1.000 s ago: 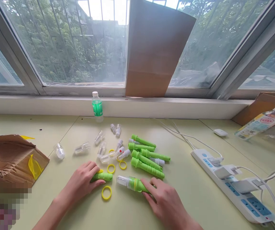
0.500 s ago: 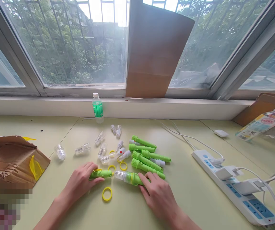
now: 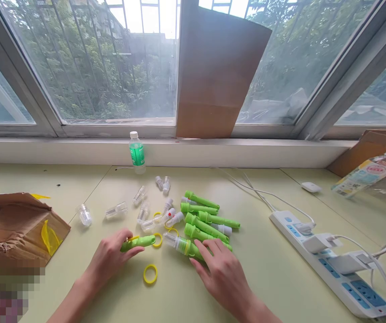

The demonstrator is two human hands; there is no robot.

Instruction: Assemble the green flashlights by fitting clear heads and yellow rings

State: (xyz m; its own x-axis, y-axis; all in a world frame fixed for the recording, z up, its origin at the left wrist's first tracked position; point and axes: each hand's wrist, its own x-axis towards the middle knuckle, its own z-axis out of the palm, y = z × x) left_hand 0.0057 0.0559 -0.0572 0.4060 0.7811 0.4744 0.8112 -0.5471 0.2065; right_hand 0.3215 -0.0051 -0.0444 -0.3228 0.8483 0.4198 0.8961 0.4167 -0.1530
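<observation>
Pinched in my left hand (image 3: 112, 251) is a green plastic tube (image 3: 146, 241), with a yellow ring showing by the fingers. My right hand (image 3: 221, 269) is open, its fingers spread over the rear end of another green tube (image 3: 186, 247). That one lies on the table with a clear ribbed cap (image 3: 171, 239) on its front and a yellow ring around it. A loose yellow ring (image 3: 150, 274) lies between my hands, and another yellow ring (image 3: 157, 240) rests just beyond the left tube's tip. Several green tubes (image 3: 208, 227) lie beyond my right hand.
Several clear caps (image 3: 116, 209) are scattered ahead of my left hand. A torn cardboard box (image 3: 28, 224) sits at left. A bottle with a green label (image 3: 137, 153) stands by the windowsill. On the right lies a power strip (image 3: 331, 264) with plugs and cables.
The capped tube has turned, its clear end swinging away from me. My right thumb has spread from it. My left hand has shifted slightly left with its tube, whose tip now points a little upward.
</observation>
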